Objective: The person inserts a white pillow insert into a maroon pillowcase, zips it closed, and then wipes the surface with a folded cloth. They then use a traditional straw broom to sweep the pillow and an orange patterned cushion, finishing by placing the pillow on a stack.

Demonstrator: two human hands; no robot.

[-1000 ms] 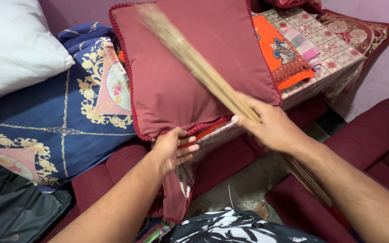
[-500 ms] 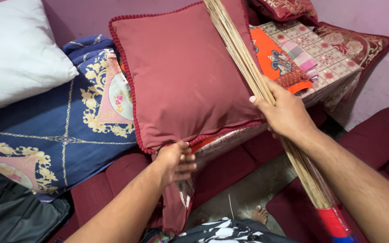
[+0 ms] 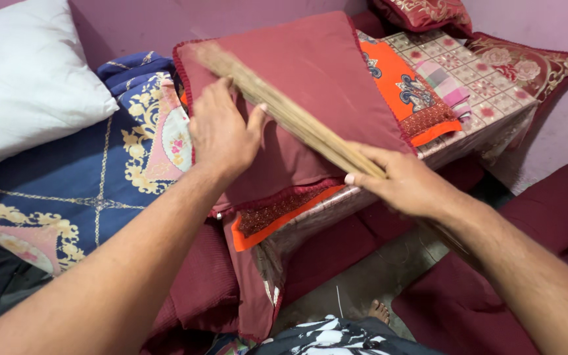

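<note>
Right hand (image 3: 407, 186) gripping a stick broom (image 3: 284, 112), laid across a maroon cushion (image 3: 336, 85); left hand (image 3: 221, 135) spread flat, pressing the cushion beside it.

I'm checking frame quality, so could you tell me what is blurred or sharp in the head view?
Head view: the broom is motion-smeared, worst at its far tip; the cushion, left hand and right hand are fairly sharp; lighting is soft and even, without glare.

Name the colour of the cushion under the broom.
Dusty maroon-red cushion, with a darker red trimmed edge; head view.
</note>
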